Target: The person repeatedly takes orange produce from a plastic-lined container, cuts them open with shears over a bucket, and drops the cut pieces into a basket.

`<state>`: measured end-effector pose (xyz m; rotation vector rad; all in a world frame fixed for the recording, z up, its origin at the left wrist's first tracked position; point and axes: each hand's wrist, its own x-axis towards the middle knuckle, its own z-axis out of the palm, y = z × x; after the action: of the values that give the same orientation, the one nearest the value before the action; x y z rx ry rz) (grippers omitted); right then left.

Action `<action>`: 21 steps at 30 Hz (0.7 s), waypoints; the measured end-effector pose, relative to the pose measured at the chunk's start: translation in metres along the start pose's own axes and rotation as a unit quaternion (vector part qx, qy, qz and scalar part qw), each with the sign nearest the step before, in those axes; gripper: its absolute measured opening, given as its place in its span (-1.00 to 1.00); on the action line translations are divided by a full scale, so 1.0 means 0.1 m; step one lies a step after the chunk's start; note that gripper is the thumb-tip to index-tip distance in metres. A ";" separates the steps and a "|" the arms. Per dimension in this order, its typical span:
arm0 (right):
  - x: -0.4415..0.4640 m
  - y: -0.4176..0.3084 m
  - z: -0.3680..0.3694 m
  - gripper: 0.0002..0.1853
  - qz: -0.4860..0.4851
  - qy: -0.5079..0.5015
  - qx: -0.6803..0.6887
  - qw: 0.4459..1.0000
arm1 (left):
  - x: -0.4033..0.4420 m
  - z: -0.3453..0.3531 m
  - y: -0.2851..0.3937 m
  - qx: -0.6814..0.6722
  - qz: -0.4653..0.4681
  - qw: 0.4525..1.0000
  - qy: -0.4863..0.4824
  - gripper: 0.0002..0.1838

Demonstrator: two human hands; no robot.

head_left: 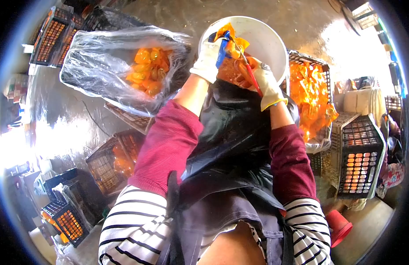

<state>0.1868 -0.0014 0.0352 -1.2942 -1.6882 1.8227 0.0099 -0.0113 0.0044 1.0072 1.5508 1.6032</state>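
Observation:
My left hand (212, 55), in a white glove with blue at the fingers, is closed on an orange piece (233, 44) over a white bucket (275, 37). My right hand (265, 81), in a white glove with a yellow cuff, is closed round a tool with a red handle (253, 78). The tool's thin tip reaches the orange piece. Wet orange material (233, 73) lies in the bucket below both hands. What exactly the orange piece is, I cannot tell.
A plastic-lined crate (94, 62) at the left holds orange pieces (149, 70). Another crate at the right holds more orange pieces (308, 97). Black crates (361, 161) stand at both sides. A red container (339, 227) is at the lower right. A black apron (231, 119) covers my lap.

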 end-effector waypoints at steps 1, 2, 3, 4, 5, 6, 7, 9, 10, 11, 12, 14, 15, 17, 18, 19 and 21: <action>0.07 0.12 -0.04 -0.70 -0.045 0.020 -0.050 0.998 | 0.00 -0.02 -0.01 0.005 -0.043 0.999 -0.030 -0.55; 0.17 0.25 -0.06 -0.69 -0.089 0.038 -0.101 0.990 | -0.01 -0.06 -0.01 0.010 -0.085 0.995 -0.059 -0.54; 0.24 0.37 -0.11 -0.68 -0.103 0.055 -0.157 0.981 | -0.01 -0.09 -0.01 0.015 -0.127 0.988 -0.087 -0.53; 0.21 0.30 -0.09 -0.67 -0.116 0.073 -0.214 0.967 | -0.02 -0.11 0.02 0.078 -0.114 0.984 -0.109 -0.55; 0.15 0.24 -0.09 -0.66 -0.097 0.090 -0.275 0.952 | -0.03 -0.14 0.06 0.140 -0.100 0.976 -0.131 -0.56; 0.09 0.17 -0.08 -0.64 -0.077 0.106 -0.336 0.933 | -0.04 -0.16 0.09 0.201 -0.086 0.964 -0.151 -0.57; 0.07 0.15 -0.07 -0.65 -0.093 0.115 -0.356 0.923 | -0.05 -0.17 0.11 0.163 -0.112 0.967 -0.158 -0.59; 0.03 0.13 -0.04 -0.68 -0.125 0.133 -0.395 0.901 | -0.06 -0.20 0.14 0.084 -0.164 0.968 -0.169 -0.60; 0.00 0.13 -0.02 -0.69 -0.139 0.142 -0.388 0.900 | -0.01 -0.21 -0.02 0.029 -0.174 0.972 -0.157 -0.58; -0.03 0.13 -0.01 -0.70 -0.152 0.151 -0.381 0.899 | 0.00 -0.21 -0.06 -0.026 -0.184 0.972 -0.144 -0.55; -0.05 0.14 0.00 -0.71 -0.165 0.162 -0.374 0.898 | 0.00 -0.19 -0.12 -0.016 -0.184 0.974 -0.130 -0.56; -0.01 0.20 -0.03 -0.70 -0.153 0.161 -0.384 0.896 | -0.12 -0.10 0.05 0.003 -0.185 0.977 -0.103 -0.59; 0.01 0.23 -0.03 -0.68 -0.147 0.160 -0.388 0.896 | -0.09 -0.07 0.04 0.072 -0.170 0.978 -0.097 -0.59; 0.02 0.26 -0.01 -0.69 -0.165 0.173 -0.385 0.891 | -0.09 -0.03 0.06 0.182 -0.076 0.979 -0.058 -0.58; 0.03 0.26 -0.01 -0.69 -0.174 0.180 -0.383 0.889 | -0.08 -0.02 0.07 0.236 -0.029 0.971 -0.038 -0.58; 0.02 0.25 0.00 -0.70 -0.174 0.186 -0.383 0.888 | -0.06 -0.05 0.05 0.179 0.006 0.982 -0.051 -0.57; 0.00 0.25 0.02 -0.71 -0.172 0.196 -0.383 0.886 | -0.07 -0.13 -0.03 0.070 -0.003 0.995 -0.070 -0.53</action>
<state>0.1933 -0.0083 0.0114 -1.3736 -2.2818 0.6214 0.0017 -0.0230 0.0015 1.1622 1.5854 1.4034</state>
